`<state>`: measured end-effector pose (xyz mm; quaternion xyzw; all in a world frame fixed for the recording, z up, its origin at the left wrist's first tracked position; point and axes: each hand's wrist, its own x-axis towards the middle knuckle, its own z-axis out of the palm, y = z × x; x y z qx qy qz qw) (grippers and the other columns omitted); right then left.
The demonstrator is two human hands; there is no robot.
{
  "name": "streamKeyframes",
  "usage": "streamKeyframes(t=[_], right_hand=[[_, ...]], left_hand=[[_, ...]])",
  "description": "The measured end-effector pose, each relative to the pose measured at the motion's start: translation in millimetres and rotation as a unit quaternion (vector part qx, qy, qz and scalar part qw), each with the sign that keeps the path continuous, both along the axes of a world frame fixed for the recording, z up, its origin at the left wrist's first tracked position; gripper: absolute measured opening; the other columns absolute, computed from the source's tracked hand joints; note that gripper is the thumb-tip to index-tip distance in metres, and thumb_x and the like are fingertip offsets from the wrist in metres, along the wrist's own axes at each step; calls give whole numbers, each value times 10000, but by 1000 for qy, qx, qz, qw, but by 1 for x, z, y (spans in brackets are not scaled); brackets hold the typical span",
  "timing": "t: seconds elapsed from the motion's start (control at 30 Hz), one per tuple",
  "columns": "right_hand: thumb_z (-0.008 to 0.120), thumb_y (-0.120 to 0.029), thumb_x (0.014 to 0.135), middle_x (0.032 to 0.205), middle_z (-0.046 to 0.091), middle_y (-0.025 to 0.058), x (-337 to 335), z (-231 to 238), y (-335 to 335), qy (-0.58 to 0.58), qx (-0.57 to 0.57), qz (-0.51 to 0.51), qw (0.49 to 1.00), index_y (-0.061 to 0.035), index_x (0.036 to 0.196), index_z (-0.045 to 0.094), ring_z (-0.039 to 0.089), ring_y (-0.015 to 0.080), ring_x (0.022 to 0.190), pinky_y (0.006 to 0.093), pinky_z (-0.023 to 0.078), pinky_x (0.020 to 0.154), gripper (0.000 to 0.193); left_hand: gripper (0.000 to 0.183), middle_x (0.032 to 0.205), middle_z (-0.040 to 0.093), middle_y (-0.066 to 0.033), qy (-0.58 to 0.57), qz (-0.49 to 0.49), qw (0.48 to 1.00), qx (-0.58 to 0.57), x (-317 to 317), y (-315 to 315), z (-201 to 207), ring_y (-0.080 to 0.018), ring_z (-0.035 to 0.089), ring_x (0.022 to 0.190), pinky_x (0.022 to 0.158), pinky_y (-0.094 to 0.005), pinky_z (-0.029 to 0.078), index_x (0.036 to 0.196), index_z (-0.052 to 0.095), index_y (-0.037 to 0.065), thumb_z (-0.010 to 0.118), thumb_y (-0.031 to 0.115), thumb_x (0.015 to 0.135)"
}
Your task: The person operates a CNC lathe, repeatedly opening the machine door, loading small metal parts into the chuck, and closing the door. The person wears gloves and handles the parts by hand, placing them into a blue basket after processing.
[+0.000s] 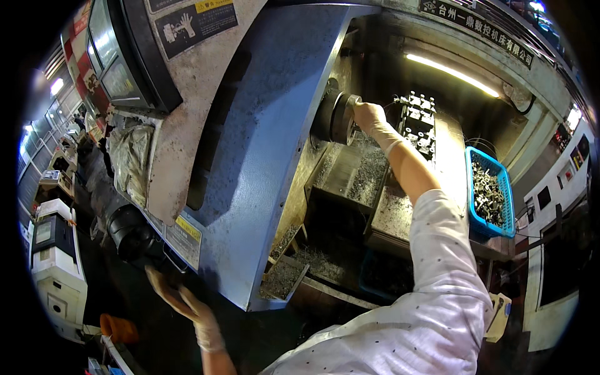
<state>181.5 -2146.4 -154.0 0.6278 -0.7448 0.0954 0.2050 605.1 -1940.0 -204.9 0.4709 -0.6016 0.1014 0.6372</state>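
The person is leaning into the open lathe, and the right hand [369, 119], gloved, is reaching up to the chuck [334, 115] at the back of the enclosure. Its fingers are curling around a small metal part [354, 100] that is sitting at the chuck's face; I can't tell whether the fingers are actually pinching it or only touching, since the glove is hiding the contact. The left hand [178, 297], also gloved, is hanging low outside the blue door [269, 156], fingers spread loosely and holding nothing I can see. Just right of the arm the tool block [417, 122] is standing close, and further right a blue basket [470, 187] is sitting on the ledge with similar small metal pieces in it. Chips [369, 169] are lying thick on the bed below the chuck. To my eye the part is looking small, rigid and fairly light, probably slick with cutting fluid and sharp at the fresh edges, so taking it by its round outer surface with fingertips, well clear of the tools, is seeming the sensible hold.
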Motion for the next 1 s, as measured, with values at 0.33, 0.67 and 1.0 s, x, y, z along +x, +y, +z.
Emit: streamKeyframes(t=[0.33,0.67,1.0], right_hand=[[517,-193,619,952,403,162,43,-21,67,-17,-312,134,940,-16,987,373,356,285,929,374,277,802,433],[478,-242,687,763,517,117,-93,-57,220,-197,-37,-161,966,-94,764,513,494,273,702,309,381,625,170],[497,-152,638,788,528,126,-128,20,79,-179,-138,-18,974,-159,886,491,514,224,717,280,397,648,248]], left_hand=[[498,1207,192,-119,-156,-38,982,99,2,-112,133,-205,182,1113,896,-261,151,1151,211,13,408,246,757],[523,1166,263,-152,-156,-2,986,50,-25,-115,121,-250,249,1081,877,-306,213,1135,250,10,453,270,729],[492,1155,294,-114,-134,63,985,84,-14,-122,115,-220,282,1063,873,-291,224,1133,266,21,445,251,737]])
